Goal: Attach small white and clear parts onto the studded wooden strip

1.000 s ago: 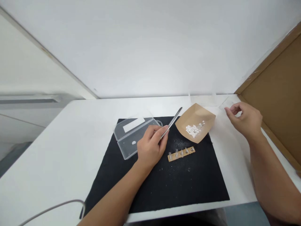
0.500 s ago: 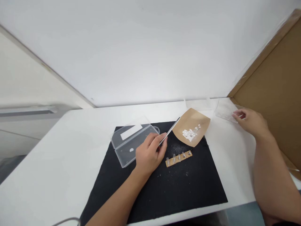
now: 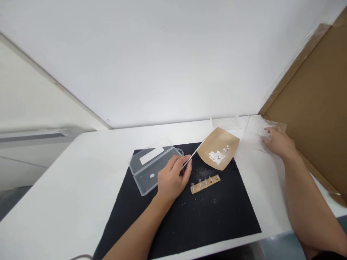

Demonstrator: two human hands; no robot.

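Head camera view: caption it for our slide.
Left hand holds a slim tool near a brown tray of white pieces; right hand at clear plastic.

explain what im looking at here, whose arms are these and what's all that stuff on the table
There is no robot: these are a person's bare hands, seen by one camera worn on the head, looking forward and down.

The left hand holds a thin, slender tool. The right hand is at some clear plastic pieces; whether it grips one is unclear.

On the white table lies a black mat. On or around it are an open clear case, a brown paper tray with white bits, and a tan strip bearing small clear pieces.
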